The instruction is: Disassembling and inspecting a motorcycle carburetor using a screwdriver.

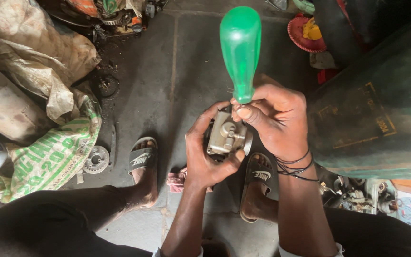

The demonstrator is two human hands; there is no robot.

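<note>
My left hand [205, 152] grips a small grey metal carburettor [224, 134] held above the floor between my knees. My right hand [274, 121] holds a green plastic bottle [240, 45] upside down by its neck, the mouth pressed against the top of the carburettor. The bottle's base points away from me. Thin black bands circle my right wrist. Both feet wear dark slides [142, 157] on the concrete floor below.
Dirty sacks [48, 143] are piled at the left, with a round metal gear part [96, 159] beside them. A large dark green drum [376, 104] stands at the right. A pink rag [177, 180] lies under my hands. Engine parts [357, 195] sit at lower right.
</note>
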